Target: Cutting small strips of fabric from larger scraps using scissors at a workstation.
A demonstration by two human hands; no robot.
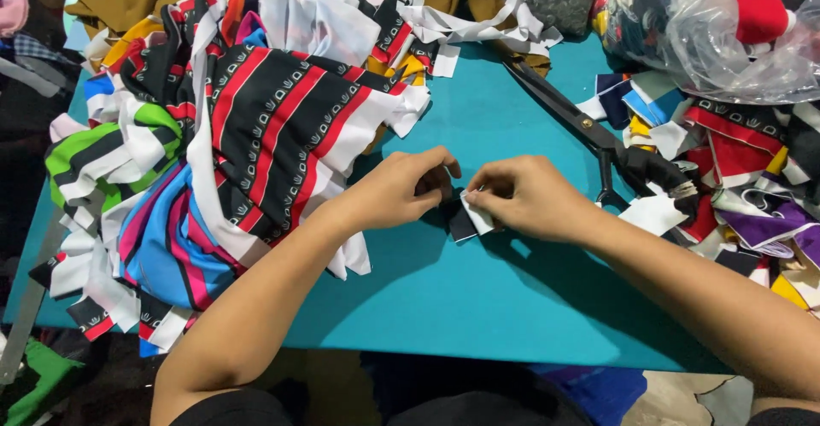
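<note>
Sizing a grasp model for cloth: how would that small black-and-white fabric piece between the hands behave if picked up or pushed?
Probably floppy: the small fabric piece is thin cloth, folded between the left hand and right hand. Likely very light, like the scraps in the fabric pile. Pushed across the smooth teal table, it would probably slide or bunch up; nothing suggests it could roll or break.

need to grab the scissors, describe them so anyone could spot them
Start at the teal table and look to its far right side, beside the clear plastic bag. The scissors lie there diagonally, long and black with a brass pivot screw: the only hard tool among soft fabric scraps.
</note>
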